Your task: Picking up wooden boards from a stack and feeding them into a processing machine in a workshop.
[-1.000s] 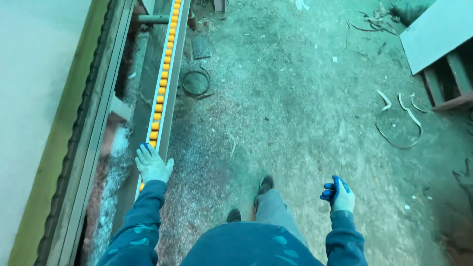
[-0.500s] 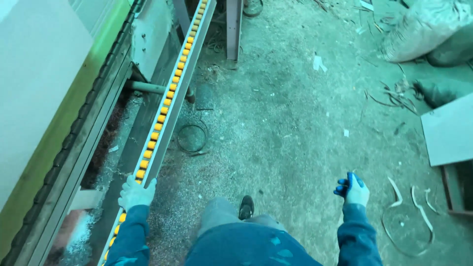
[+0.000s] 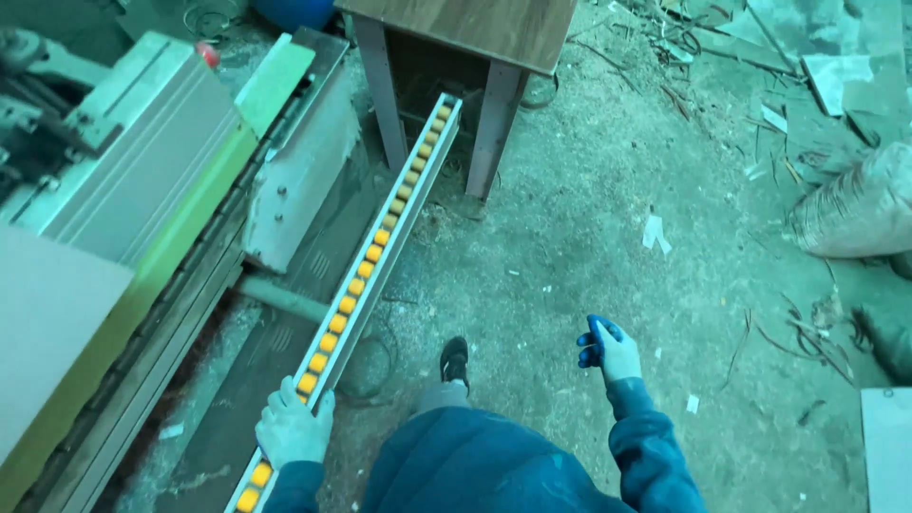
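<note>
My left hand, in a pale work glove, rests on a long metal roller rail set with a row of orange rollers. The rail runs from the lower left up to under a wooden table. My right hand, in a glove with blue fingertips, hangs free over the dusty floor with its fingers loosely curled and nothing in it. Between the two hands, my blue-clad legs and one dark shoe are in view.
A large woodworking machine with a green edge runs along the left side. A full sack lies at the right, with wood scraps and offcuts around it. A board corner shows at the lower right. Sawdust covers the floor.
I have walked forward along the rail, left hand sliding on it. The wooden table and the machine housing have come into view ahead. My right hand stays empty at my side.
</note>
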